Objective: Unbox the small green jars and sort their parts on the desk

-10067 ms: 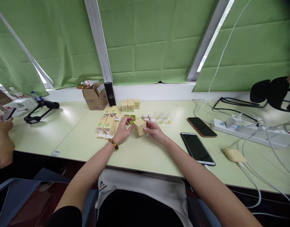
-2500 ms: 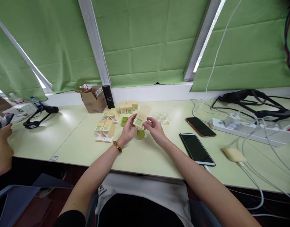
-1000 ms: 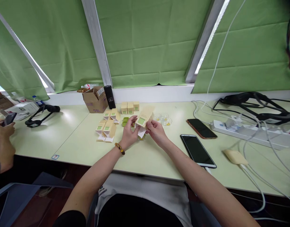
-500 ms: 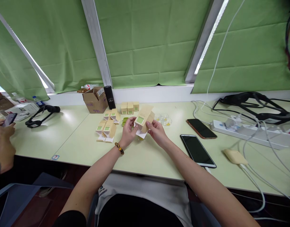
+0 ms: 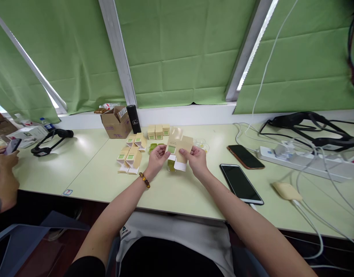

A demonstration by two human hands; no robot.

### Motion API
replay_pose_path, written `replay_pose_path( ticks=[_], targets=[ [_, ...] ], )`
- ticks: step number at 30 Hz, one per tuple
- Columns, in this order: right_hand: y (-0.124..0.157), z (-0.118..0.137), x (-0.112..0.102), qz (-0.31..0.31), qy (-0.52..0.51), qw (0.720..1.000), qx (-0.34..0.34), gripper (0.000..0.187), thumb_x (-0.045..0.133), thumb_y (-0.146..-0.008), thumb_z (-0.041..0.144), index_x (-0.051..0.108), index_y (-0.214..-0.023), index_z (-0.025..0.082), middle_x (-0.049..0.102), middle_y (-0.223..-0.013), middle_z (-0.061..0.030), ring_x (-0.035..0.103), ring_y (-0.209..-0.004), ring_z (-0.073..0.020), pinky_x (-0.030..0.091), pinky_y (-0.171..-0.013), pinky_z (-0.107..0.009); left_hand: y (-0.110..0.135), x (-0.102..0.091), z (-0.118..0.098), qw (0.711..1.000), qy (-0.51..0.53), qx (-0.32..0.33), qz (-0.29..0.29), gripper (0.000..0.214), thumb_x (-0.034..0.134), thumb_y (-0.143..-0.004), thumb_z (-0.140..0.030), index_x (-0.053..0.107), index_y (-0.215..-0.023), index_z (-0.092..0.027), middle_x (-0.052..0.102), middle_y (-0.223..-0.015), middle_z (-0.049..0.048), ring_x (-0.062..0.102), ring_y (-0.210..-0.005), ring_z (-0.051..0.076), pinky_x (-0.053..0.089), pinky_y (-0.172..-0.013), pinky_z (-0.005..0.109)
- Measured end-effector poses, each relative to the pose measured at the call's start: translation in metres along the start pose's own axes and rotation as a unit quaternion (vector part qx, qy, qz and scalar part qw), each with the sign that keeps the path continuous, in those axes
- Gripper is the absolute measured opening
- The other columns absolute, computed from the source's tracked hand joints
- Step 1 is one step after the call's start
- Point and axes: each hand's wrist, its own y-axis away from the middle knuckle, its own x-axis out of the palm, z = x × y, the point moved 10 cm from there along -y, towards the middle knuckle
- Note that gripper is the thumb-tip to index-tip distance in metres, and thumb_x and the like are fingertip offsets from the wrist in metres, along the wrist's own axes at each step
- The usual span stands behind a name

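Both the left hand [image 5: 158, 154] and the right hand [image 5: 195, 157] are lightly closed, thumbs pinching against fingers, on opposite sides of one beige carton [image 5: 186, 144]. They hold it up above the table [image 5: 177, 194]; its panels are spread and a white-lined flap hangs toward the near side. This carton looks unformed, so its folding seems only partly done.

Just below and partly behind that flap stands one green jar [image 5: 170, 166], outside any carton; whether the flap touches it, I cannot tell.

A little farther off, to the left, four open cartons [image 5: 137, 156] stand in two rows of two, white flaps showing; closing them appears to be left. Beyond the left hand sit some green containers [image 5: 152, 146], and beyond the right hand some clear containers [image 5: 205, 145]; both groups are partly hidden and cannot be counted surely.

Farther back, three small boxes [image 5: 158, 131] stand side by side, apparently closed and so likely finished. Behind and to their left are one cardboard box [image 5: 117, 122] and one black cylinder [image 5: 133, 118].
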Motion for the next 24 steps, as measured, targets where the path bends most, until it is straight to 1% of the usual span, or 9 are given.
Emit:
replay_pose_path(
  ticks=[3, 5, 7, 9, 12, 14, 18, 21, 24],
  targets=[
    [0.005, 0.017, 0.001, -0.005, 0.067, 0.995, -0.080, 0.036, 0.084, -0.077, 0.046, 0.078, -0.101, 0.021, 0.084, -0.098, -0.0081, 0.079, -0.089, -0.0287, 0.065, -0.081, -0.044, 0.000, -0.002, -0.010, 0.997, -0.059, 0.049, -0.007, 0.045, 0.087, -0.082, -0.048, 0.067, -0.109, -0.019, 0.075, -0.103, 0.0086, 0.070, -0.092, 0.019, 0.058, -0.087, 0.034],
    [0.014, 0.039, 0.006, 0.001, 0.143, 0.973, -0.181, 0.025, 0.078, -0.084, 0.040, 0.078, -0.102, 0.023, 0.083, -0.104, -0.0077, 0.077, -0.095, -0.0283, 0.064, -0.087, -0.047, 0.002, -0.005, -0.024, 0.986, -0.127, 0.102, -0.032, 0.036, 0.084, -0.085, -0.044, 0.068, -0.108, -0.021, 0.074, -0.099, 0.0067, 0.069, -0.090, 0.019, 0.057, -0.084, 0.035],
    [0.029, 0.064, 0.018, 0.019, 0.225, 0.925, -0.305, 0.019, 0.073, -0.088, 0.032, 0.078, -0.105, 0.026, 0.082, -0.116, -0.0078, 0.073, -0.107, -0.0296, 0.061, -0.097, -0.052, 0.008, -0.006, -0.045, 0.963, -0.197, 0.176, -0.054, 0.023, 0.078, -0.091, -0.039, 0.069, -0.105, -0.022, 0.075, -0.102, 0.0068, 0.069, -0.094, 0.020, 0.057, -0.087, 0.038],
    [0.045, 0.081, 0.028, 0.027, 0.286, 0.868, -0.405, 0.023, 0.070, -0.088, 0.026, 0.077, -0.109, 0.028, 0.078, -0.129, -0.0079, 0.067, -0.119, -0.0320, 0.057, -0.103, -0.057, 0.017, -0.005, -0.067, 0.928, -0.255, 0.263, -0.071, 0.010, 0.070, -0.097, -0.034, 0.069, -0.099, -0.023, 0.075, -0.107, 0.0078, 0.069, -0.102, 0.022, 0.056, -0.092, 0.043],
    [0.055, 0.088, 0.030, 0.004, 0.336, 0.822, -0.459, 0.027, 0.071, -0.086, 0.024, 0.074, -0.113, 0.030, 0.073, -0.137, -0.0086, 0.060, -0.126, -0.0348, 0.055, -0.102, -0.059, 0.029, -0.005, -0.087, 0.877, -0.320, 0.345, -0.095, 0.011, 0.065, -0.098, -0.030, 0.068, -0.088, -0.025, 0.075, -0.107, 0.0076, 0.068, -0.106, 0.025, 0.053, -0.096, 0.049],
    [0.053, 0.085, 0.028, -0.009, 0.349, 0.822, -0.451, 0.032, 0.072, -0.085, 0.026, 0.072, -0.116, 0.032, 0.070, -0.139, -0.0093, 0.058, -0.128, -0.0357, 0.053, -0.104, -0.060, 0.030, -0.007, -0.089, 0.865, -0.347, 0.348, -0.102, 0.012, 0.067, -0.096, -0.029, 0.068, -0.084, -0.027, 0.075, -0.107, 0.0071, 0.067, -0.105, 0.027, 0.051, -0.097, 0.052],
    [0.043, 0.078, 0.021, -0.015, 0.341, 0.847, -0.407, 0.039, 0.070, -0.083, 0.028, 0.068, -0.121, 0.034, 0.068, -0.136, -0.0099, 0.056, -0.132, -0.0373, 0.048, -0.109, -0.062, 0.026, -0.011, -0.086, 0.877, -0.339, 0.328, -0.093, 0.010, 0.071, -0.092, -0.031, 0.073, -0.082, -0.031, 0.076, -0.109, 0.0076, 0.066, -0.106, 0.030, 0.048, -0.101, 0.056],
    [0.037, 0.077, 0.017, -0.016, 0.315, 0.868, -0.383, 0.030, 0.068, -0.085, 0.030, 0.070, -0.114, 0.033, 0.071, -0.132, -0.0087, 0.056, -0.132, -0.0372, 0.045, -0.112, -0.064, 0.022, -0.011, -0.083, 0.899, -0.311, 0.297, -0.081, 0.007, 0.075, -0.090, -0.036, 0.076, -0.085, -0.031, 0.077, -0.109, 0.0087, 0.066, -0.109, 0.032, 0.047, -0.104, 0.058],
    [0.029, 0.072, 0.016, 0.001, 0.273, 0.899, -0.342, 0.018, 0.069, -0.087, 0.032, 0.072, -0.106, 0.033, 0.076, -0.119, -0.0076, 0.061, -0.125, -0.0348, 0.047, -0.112, -0.061, 0.016, -0.011, -0.069, 0.936, -0.257, 0.233, -0.060, 0.015, 0.080, -0.086, -0.042, 0.075, -0.085, -0.028, 0.077, -0.102, 0.0096, 0.068, -0.105, 0.031, 0.051, -0.102, 0.055]
  ],
)
